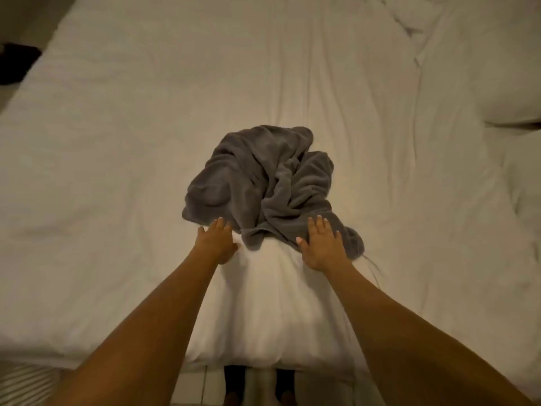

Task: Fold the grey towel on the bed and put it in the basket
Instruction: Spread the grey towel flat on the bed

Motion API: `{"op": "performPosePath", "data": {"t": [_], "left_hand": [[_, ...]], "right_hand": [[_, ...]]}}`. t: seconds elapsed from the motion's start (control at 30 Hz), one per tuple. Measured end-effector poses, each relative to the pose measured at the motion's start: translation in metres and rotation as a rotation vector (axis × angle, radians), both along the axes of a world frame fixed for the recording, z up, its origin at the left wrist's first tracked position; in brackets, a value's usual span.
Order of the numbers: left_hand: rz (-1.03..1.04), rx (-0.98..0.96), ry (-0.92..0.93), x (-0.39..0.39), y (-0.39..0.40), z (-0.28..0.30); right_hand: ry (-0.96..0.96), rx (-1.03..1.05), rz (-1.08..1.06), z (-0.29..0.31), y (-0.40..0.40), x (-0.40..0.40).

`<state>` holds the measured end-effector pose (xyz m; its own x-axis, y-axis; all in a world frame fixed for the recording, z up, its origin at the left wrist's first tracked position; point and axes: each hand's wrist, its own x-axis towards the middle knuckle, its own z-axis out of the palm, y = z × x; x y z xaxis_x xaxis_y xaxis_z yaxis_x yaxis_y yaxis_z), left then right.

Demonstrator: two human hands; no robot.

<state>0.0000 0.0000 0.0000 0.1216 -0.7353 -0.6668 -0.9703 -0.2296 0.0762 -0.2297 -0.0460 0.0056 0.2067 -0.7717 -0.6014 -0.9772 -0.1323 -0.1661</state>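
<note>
White bedding covers the bed point(146, 171) from edge to edge in the head view, creased lengthwise down the middle, with a pillow point(503, 92) lying at the far right and a rumpled duvet fold point(415, 27) near the top. Below the mattress edge I see pale floor tiles point(193, 388) and my own feet.

On the middle of the bed lies the grey towel point(263, 183), crumpled into a loose heap with deep twisted folds, one corner trailing off toward my right. A few loose threads hang from that corner across the sheet.

Both my arms reach straight out over the bed. My left hand point(218, 243) rests with fingers extended at the near left edge of the towel, fingertips just touching the grey cloth, the palm on the white sheet. Its grip is released, holding nothing. My right hand point(320, 244) lies flat on the near right part of the towel, fingers straight and spread, pressing the cloth down rather than grasping it.
</note>
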Motion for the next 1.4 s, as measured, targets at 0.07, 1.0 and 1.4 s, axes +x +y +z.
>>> {"op": "performPosePath", "data": {"t": [0.07,1.0,1.4], "left_hand": [[-0.021,0.02,-0.024,0.005,-0.001,-0.02],[-0.107,-0.308,-0.147,0.024,-0.018,-0.182],[-0.027,-0.35,-0.182,0.007,-0.032,-0.198]], "right_hand": [[0.016,-0.05,0.025,-0.018,-0.002,0.005],[-0.02,-0.551,0.1,-0.175,0.005,0.062],[0.073,-0.611,0.061,-0.178,-0.026,0.041]]}}
